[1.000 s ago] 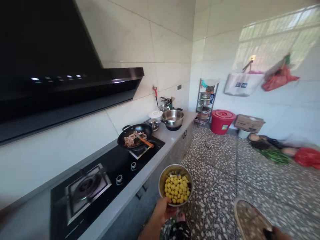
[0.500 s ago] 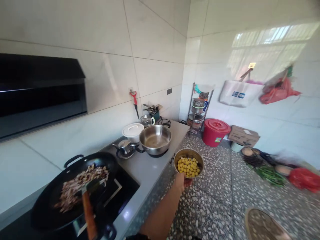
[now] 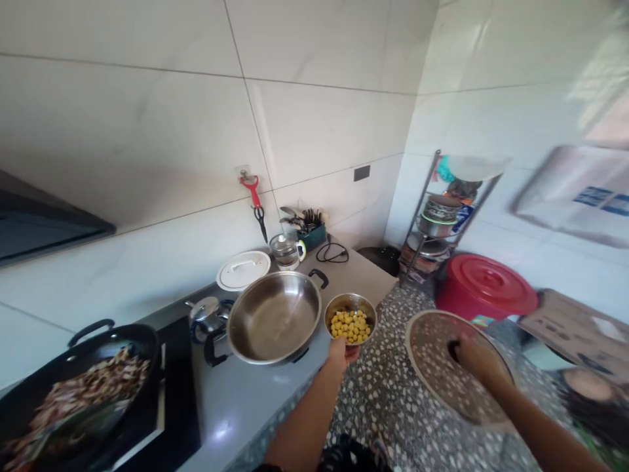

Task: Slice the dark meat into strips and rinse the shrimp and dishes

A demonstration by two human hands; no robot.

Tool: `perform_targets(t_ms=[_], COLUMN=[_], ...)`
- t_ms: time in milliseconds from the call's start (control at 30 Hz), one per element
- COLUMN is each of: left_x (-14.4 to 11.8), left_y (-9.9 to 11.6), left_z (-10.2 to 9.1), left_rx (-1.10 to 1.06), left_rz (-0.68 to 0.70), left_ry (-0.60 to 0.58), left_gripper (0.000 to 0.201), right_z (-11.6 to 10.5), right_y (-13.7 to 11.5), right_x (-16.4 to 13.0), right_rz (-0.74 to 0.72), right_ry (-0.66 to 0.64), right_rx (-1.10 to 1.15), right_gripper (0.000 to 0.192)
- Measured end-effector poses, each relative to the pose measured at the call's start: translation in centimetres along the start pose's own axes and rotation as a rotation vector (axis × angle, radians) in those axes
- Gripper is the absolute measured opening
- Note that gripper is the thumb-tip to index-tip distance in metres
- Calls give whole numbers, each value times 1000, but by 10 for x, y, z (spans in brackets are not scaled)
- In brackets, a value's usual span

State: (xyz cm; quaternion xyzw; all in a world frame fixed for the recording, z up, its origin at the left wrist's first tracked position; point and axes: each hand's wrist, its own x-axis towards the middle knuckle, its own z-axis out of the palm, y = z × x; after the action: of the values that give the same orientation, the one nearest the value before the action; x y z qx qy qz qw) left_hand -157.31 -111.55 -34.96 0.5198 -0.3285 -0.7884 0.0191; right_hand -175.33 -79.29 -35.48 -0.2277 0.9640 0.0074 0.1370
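Observation:
My left hand (image 3: 343,352) is closed on the near rim of a metal bowl (image 3: 369,308) filled with small round yellow pieces (image 3: 350,326). The bowl is by the front edge of the counter, to the right of a wide steel pan (image 3: 275,321) with black handles. Over the floor on the right, my right hand (image 3: 472,357) grips the dark knob of a large see-through pot lid (image 3: 432,354) with a pale rim. At the left, a black wok (image 3: 142,367) holds chopped brownish meat-like pieces (image 3: 93,393).
A small metal pot (image 3: 207,316), a white lidded pot (image 3: 243,270), a glass kettle (image 3: 285,252) and a utensil holder (image 3: 312,236) line the wall. Beyond are a rack (image 3: 420,226), a red lidded bucket (image 3: 484,285) and a cardboard box (image 3: 574,328).
My view has turned and come nearer the steel pan. The bowl has moved closer beside that pan. My right hand with the lid has come into view from the lower right.

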Motion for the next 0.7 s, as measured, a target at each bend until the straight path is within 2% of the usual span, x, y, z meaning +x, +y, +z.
perform_targets(t_ms=[67, 133, 200, 300, 467, 700], left_x=[14, 33, 55, 89, 127, 150], left_y=[10, 20, 29, 46, 77, 100], left_z=[11, 21, 30, 39, 50, 67], left_rx=[-47, -88, -133, -229, -340, -462], left_rz=[44, 83, 96, 112, 133, 237], left_ry=[81, 132, 151, 169, 249, 345], left_gripper=[30, 27, 25, 23, 24, 22], right_z=[-38, -61, -71, -73, -67, -52], right_y=[-38, -76, -110, -151, -191, -208], right_x=[71, 131, 182, 242, 300, 342], right_rz=[-69, -172, -273, -399, -587, -776], right_ry=[-15, -14, -2, 9, -5, -32], right_rx=[-97, -156, -180, -216, -287, -295], right_gripper=[35, 34, 33, 31, 33, 32])
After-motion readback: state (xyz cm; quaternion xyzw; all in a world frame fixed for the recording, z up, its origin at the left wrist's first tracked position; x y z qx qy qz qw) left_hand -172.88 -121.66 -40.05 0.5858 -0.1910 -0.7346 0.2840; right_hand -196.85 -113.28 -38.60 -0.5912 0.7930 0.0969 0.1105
